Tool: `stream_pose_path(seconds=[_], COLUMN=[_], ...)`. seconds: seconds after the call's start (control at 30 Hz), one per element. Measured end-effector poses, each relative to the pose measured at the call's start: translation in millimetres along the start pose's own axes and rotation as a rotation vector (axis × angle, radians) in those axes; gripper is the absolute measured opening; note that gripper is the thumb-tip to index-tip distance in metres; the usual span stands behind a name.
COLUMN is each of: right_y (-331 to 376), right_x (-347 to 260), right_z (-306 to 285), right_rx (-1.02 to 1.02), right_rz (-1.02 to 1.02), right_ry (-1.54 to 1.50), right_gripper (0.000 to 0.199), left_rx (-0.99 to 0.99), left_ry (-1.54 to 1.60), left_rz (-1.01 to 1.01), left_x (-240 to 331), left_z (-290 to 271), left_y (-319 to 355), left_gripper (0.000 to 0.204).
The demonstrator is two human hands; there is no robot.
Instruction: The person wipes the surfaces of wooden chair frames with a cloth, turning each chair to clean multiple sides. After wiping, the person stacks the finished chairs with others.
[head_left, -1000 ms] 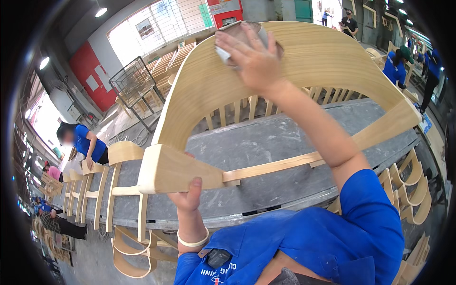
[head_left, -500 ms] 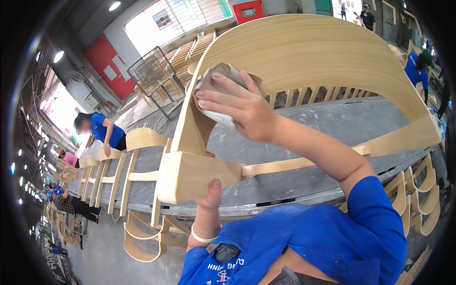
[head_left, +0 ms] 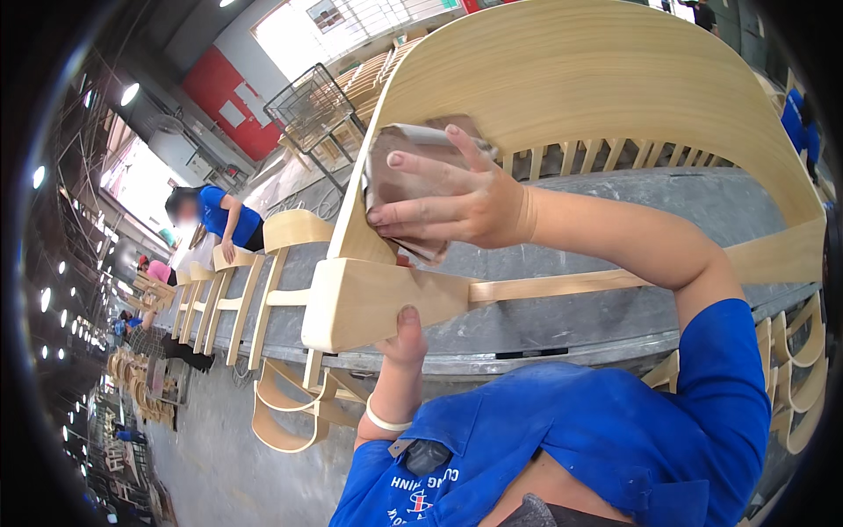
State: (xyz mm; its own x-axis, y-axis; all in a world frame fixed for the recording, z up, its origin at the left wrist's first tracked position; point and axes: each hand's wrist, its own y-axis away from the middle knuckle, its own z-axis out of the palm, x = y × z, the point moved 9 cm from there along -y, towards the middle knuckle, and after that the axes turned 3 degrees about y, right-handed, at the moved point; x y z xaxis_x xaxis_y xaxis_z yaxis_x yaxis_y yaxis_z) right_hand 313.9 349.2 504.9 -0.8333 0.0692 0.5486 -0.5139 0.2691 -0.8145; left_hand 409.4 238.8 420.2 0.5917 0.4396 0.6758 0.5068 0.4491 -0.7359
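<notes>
A pale wooden chair frame [head_left: 562,79] with a broad curved backrest stands on the grey worktable. My right hand [head_left: 465,198], fingers spread, presses a brown and grey folded sheet of sandpaper [head_left: 408,149] flat against the inner face of the curve at its left end. Below it, my left hand [head_left: 406,338] grips the lower left corner block of the frame. Its thumb lies on the near face, and the other fingers are mostly hidden behind the wood. A pale band circles my left wrist.
The grey worktable [head_left: 615,215] curves across the view. Several chair parts [head_left: 263,303] stand in a row along its left side, with a co-worker in blue [head_left: 230,215] touching one. Curved wooden parts [head_left: 290,422] hang below the near edge. A wire cage [head_left: 312,97] stands beyond.
My right hand has slid a little with the sandpaper along the curve, and the sheet now shows more of its brown side. My left hand keeps its grip. The whole view has shifted slightly.
</notes>
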Motion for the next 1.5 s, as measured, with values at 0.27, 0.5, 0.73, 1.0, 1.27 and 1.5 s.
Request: stream_pose_path(seconds=[0.27, 0.5, 0.73, 1.0, 1.27, 1.5], right_y=[2.3, 16.2, -0.2, -88.4, -124.8, -101.2], right_x=[-6.5, 11.1, -18.9, 46.8, 86.8, 133.0], right_z=[-0.7, 10.4, -28.5, -12.9, 15.0, 47.8], right_rx=[-0.032, -0.219, 0.073, 0.111, -0.933, -1.039], right_rz=[0.098, 0.382, 0.463, 0.468, 0.424, 0.590], right_ry=[-0.030, -0.132, -0.583, -0.706, -0.260, 0.114], right_gripper=[0.027, 0.038, 0.051, 0.038, 0.028, 0.021], left_rx=[-0.053, -0.040, 0.049, 0.025, 0.039, -0.051], left_ry=[0.108, 0.015, 0.044, 0.101, 0.130, 0.076], left_rz=[0.074, 0.157, 0.284, 0.229, 0.242, 0.150], left_x=[8.1, 8.0, 1.0, -11.2, -6.8, -50.8], left_z=[7.3, 11.4, 14.4, 28.7, 63.7, 91.4], left_y=[1.6, -5.6, -34.4, -70.5, -131.9, -182.7], left_gripper=[0.063, 0.063, 0.084, 0.088, 0.069, 0.082])
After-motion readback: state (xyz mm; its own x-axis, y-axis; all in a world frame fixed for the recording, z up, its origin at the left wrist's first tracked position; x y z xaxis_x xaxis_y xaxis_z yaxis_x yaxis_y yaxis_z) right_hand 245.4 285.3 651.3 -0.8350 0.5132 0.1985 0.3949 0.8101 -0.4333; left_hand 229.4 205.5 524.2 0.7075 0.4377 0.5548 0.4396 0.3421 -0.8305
